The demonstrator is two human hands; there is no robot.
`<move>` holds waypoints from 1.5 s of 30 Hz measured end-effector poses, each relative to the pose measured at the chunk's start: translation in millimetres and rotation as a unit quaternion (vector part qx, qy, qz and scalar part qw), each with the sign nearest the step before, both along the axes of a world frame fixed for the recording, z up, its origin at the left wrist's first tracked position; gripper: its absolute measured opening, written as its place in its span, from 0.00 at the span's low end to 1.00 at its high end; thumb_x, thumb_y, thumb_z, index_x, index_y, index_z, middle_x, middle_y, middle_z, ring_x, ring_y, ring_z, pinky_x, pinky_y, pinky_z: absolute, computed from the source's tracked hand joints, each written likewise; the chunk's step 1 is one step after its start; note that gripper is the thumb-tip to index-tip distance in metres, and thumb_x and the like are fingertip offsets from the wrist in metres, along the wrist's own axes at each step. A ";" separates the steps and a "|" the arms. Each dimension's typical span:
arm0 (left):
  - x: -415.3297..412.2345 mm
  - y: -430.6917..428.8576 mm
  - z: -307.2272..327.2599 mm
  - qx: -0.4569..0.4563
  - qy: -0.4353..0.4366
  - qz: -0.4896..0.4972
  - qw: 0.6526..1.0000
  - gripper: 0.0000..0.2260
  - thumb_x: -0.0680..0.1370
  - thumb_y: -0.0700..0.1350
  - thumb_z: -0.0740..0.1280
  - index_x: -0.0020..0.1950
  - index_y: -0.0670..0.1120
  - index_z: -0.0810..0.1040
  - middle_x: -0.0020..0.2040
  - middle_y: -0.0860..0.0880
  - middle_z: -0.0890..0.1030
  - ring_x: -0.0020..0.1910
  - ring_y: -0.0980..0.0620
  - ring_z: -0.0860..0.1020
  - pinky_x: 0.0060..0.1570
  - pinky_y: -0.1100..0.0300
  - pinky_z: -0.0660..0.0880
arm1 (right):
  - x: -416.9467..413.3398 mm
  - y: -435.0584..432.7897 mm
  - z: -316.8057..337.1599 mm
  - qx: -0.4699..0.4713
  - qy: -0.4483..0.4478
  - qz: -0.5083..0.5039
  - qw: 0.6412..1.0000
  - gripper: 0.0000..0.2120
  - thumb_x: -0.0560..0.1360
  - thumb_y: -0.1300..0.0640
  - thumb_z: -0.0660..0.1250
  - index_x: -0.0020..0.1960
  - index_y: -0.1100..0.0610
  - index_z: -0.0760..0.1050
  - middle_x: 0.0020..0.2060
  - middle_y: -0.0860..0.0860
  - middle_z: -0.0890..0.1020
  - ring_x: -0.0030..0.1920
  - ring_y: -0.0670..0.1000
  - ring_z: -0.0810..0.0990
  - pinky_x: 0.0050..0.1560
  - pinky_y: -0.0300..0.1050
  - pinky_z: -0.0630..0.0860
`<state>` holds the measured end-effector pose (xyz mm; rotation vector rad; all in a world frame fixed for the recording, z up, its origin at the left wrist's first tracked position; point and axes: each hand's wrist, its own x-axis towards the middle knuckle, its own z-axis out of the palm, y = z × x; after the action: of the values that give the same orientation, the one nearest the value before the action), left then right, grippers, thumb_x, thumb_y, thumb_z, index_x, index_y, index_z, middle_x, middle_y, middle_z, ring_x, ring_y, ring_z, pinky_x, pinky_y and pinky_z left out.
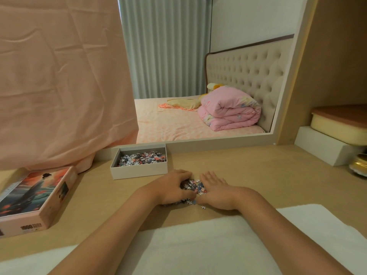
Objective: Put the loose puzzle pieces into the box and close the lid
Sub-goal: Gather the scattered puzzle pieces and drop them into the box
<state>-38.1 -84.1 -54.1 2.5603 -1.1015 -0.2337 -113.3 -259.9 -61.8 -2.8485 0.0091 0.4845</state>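
1. At the far left of the counter [258, 175], your lid [33, 199] lies picture side up. Its far corner is close to the hanging pink cloth [59, 86], and it sits well apart from the box.
2. Farther right and toward the back, the box [139, 172] stands open against the lower frame of the mirror [218, 56]. A layer of pieces [143, 158] covers its floor.
3. Just in front of the box's right corner, your left hand [172, 188] rests on the counter. Its fingers are curled inward over the left side of the heap and grip the pieces there.
4. The loose puzzle pieces [195, 188] lie in a small heap between your two hands, touching both. One stray piece [203, 207] sits just apart from the heap, beside your right wrist.
5. Your right hand [215, 190] stands on its edge with the fingers straight and together. It presses against the right side of the heap without gripping anything.
6. Nearer to you, a white towel [198, 245] lies across the front of the counter under both forearms.
7. At the far right, a white block [321, 149] carries a cream container [337, 130] with a brown top. A gold object [358, 165] sits just beside the block.
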 end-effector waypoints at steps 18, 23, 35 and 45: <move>-16.2 54.6 -15.7 0.016 -0.002 0.014 1.000 0.36 0.79 0.63 0.58 0.80 0.52 0.44 0.80 0.57 0.46 0.77 0.58 0.46 0.72 0.63 0.44 | 6.8 1.9 17.4 0.116 0.032 0.046 0.992 0.47 0.76 0.56 0.69 0.80 0.46 0.37 0.79 0.47 0.36 0.78 0.46 0.36 0.78 0.49 0.40; -12.1 50.4 -12.0 -0.024 0.041 0.024 0.999 0.36 0.79 0.58 0.61 0.80 0.54 0.44 0.79 0.56 0.50 0.77 0.57 0.51 0.73 0.61 0.49 | 14.7 37.0 11.3 0.169 -0.031 0.053 0.984 0.41 0.78 0.63 0.62 0.80 0.52 0.38 0.79 0.50 0.37 0.78 0.47 0.37 0.77 0.45 0.40; -3.2 64.4 -4.0 0.045 -0.062 0.032 0.997 0.39 0.74 0.67 0.63 0.79 0.52 0.54 0.74 0.53 0.63 0.70 0.52 0.59 0.70 0.52 0.62 | 39.7 35.9 29.4 -0.008 -0.042 0.048 0.998 0.42 0.71 0.37 0.71 0.79 0.47 0.57 0.74 0.51 0.60 0.76 0.55 0.53 0.74 0.59 0.59; 19.3 55.7 -1.9 -0.058 -0.084 0.057 0.993 0.15 0.76 0.49 0.70 0.62 0.51 0.80 0.53 0.51 0.78 0.51 0.51 0.76 0.52 0.59 0.73 | 50.3 48.2 25.2 0.100 -0.148 0.026 0.984 0.19 0.74 0.49 0.73 0.64 0.48 0.79 0.55 0.48 0.81 0.51 0.48 0.79 0.51 0.43 0.76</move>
<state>-18.8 -28.5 -56.1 2.5636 -0.9905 0.0744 -63.0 -211.7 -36.6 -2.6977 -0.1602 0.0634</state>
